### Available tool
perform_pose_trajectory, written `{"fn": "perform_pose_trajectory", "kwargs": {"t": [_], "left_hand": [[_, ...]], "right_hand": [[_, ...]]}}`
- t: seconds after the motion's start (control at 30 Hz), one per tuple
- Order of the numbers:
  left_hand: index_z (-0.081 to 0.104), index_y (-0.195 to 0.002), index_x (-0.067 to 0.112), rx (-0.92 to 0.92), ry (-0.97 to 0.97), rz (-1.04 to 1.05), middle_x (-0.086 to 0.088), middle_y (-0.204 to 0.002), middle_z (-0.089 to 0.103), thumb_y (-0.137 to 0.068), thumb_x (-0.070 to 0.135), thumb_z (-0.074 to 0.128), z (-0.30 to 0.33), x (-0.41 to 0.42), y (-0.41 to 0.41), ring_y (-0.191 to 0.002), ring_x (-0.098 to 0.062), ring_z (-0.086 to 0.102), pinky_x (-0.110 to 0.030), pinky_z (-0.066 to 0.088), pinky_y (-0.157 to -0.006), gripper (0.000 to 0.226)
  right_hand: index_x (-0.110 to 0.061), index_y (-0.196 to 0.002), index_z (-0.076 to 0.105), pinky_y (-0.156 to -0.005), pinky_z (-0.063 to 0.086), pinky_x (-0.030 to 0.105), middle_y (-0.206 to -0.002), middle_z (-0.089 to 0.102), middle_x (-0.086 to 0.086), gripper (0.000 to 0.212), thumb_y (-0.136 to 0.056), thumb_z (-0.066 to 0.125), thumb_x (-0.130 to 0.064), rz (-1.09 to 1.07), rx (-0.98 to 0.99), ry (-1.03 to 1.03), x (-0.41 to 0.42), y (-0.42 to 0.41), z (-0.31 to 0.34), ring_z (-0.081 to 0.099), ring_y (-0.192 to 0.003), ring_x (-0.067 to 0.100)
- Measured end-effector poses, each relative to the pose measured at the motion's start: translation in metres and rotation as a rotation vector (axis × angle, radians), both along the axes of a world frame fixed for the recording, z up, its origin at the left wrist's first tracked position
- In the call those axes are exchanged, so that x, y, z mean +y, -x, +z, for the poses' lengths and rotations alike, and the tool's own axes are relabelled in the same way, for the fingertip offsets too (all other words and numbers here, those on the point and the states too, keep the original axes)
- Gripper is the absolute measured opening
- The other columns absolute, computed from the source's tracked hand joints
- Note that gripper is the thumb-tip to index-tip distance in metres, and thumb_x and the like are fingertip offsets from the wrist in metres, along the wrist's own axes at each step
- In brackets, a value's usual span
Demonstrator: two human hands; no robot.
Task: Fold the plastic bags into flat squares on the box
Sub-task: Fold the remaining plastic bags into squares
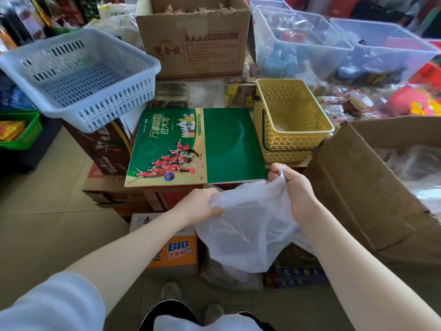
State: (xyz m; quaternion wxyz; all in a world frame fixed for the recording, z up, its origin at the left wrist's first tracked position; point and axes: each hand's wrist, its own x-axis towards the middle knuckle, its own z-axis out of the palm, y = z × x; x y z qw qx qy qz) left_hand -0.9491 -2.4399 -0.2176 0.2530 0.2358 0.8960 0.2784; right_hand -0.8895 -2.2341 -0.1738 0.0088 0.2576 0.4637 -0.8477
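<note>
Our left hand [201, 206] and right hand [290, 181] pinch the thin white plastic bag [248, 225] | off the flat green printed box [195, 146] | risk: we judge the limp film could bunch or slip when laid down

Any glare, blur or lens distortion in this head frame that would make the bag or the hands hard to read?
Head view: even, soft light; faint sheen on the green box; wide-angle bending at the edges, as on the blue basket; far bins slightly soft; the bag is translucent but readable, gripped by the left hand and right hand.
</note>
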Motion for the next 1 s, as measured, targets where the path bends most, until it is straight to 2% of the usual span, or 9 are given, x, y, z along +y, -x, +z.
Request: {"fn": "perform_pose_trajectory", "kwargs": {"t": [0.17,0.27,0.37,0.43,0.53,0.67,0.73,0.83,1.0], "left_hand": [[0.064,-0.086,0.017,-0.098,-0.239,0.298,0.000,-0.080,0.065,-0.079,0.029,0.071,0.002,-0.018,0.002,-0.073,-0.016,0.060,-0.023,0.044,-0.055,0.015],[0.060,-0.092,0.022,-0.175,-0.416,0.342,-0.019,-0.091,0.063,-0.078,0.025,0.072,0.010,-0.025,0.002,-0.074,-0.025,0.060,-0.032,0.050,-0.063,0.018],[0.056,-0.096,0.033,-0.027,-0.375,0.184,0.000,-0.097,0.061,-0.080,0.027,0.071,0.026,-0.022,-0.001,-0.078,-0.005,0.054,-0.018,0.042,-0.066,0.023],[0.053,-0.109,0.031,-0.050,-0.430,0.129,0.012,-0.106,0.058,-0.083,0.024,0.068,0.040,-0.017,-0.004,-0.092,0.002,0.053,-0.014,0.042,-0.075,0.031],[0.050,-0.121,0.019,-0.188,-0.583,0.111,0.001,-0.114,0.061,-0.089,0.010,0.058,0.053,-0.017,-0.010,-0.104,-0.009,0.059,-0.027,0.050,-0.087,0.035],[0.044,-0.128,0.015,-0.316,-0.712,0.216,-0.002,-0.115,0.058,-0.091,0.005,0.050,0.057,-0.025,-0.014,-0.097,0.001,0.060,-0.016,0.049,-0.080,0.039],[0.043,-0.129,0.021,-0.308,-0.653,0.229,0.004,-0.116,0.058,-0.086,0.027,0.061,0.052,-0.031,-0.012,-0.100,0.000,0.060,-0.019,0.049,-0.083,0.047],[0.045,-0.126,0.031,-0.327,-0.380,0.133,0.007,-0.111,0.064,-0.073,0.049,0.071,0.041,-0.040,-0.013,-0.102,-0.006,0.061,-0.030,0.046,-0.093,0.062],[0.059,-0.102,0.020,-0.298,-0.321,0.206,-0.005,-0.091,0.070,-0.075,0.030,0.076,0.025,-0.037,-0.016,-0.083,-0.023,0.067,-0.036,0.055,-0.076,0.034]], "right_hand": [[-0.007,-0.119,0.062,-0.072,0.043,0.030,-0.106,0.061,0.010,0.031,-0.092,0.047,-0.007,-0.215,-0.398,-0.391,0.005,-0.003,-0.018,0.057,-0.081,0.027],[-0.005,-0.136,0.042,-0.093,0.040,0.037,-0.136,0.047,0.017,0.044,-0.096,0.040,-0.021,0.150,-0.414,-1.110,0.003,-0.003,-0.031,0.046,-0.121,0.036],[-0.016,-0.139,0.040,-0.107,0.032,0.042,-0.142,0.042,0.006,0.046,-0.096,0.042,-0.030,0.316,0.108,-1.509,-0.030,-0.005,-0.010,0.036,-0.130,0.026],[-0.012,-0.127,0.055,-0.097,0.043,0.045,-0.130,0.053,0.010,0.042,-0.091,0.044,-0.028,0.427,0.544,-1.482,-0.051,-0.004,0.003,0.051,-0.118,0.029],[-0.009,-0.116,0.063,-0.089,0.046,0.039,-0.122,0.058,0.010,0.032,-0.087,0.054,-0.018,0.532,0.725,-1.504,-0.060,0.001,0.000,0.057,-0.107,0.030],[-0.008,-0.083,0.063,-0.066,0.038,0.018,-0.077,0.060,0.000,0.009,-0.087,0.057,-0.013,0.395,0.665,-1.411,-0.060,0.003,-0.001,0.050,-0.070,0.011],[-0.009,-0.068,0.047,-0.055,0.027,0.017,-0.059,0.038,-0.009,0.025,-0.091,0.055,-0.012,0.354,0.510,-1.267,-0.058,0.003,-0.001,0.033,-0.054,0.006],[-0.004,-0.069,0.045,-0.053,0.027,0.021,-0.059,0.040,-0.002,0.027,-0.094,0.052,-0.014,0.319,0.339,-1.021,-0.050,0.003,-0.002,0.034,-0.053,0.003],[-0.002,-0.086,0.063,-0.064,0.041,0.028,-0.073,0.056,0.004,0.008,-0.090,0.056,-0.005,0.173,0.249,-0.769,-0.042,0.006,0.000,0.049,-0.069,0.015]]}}
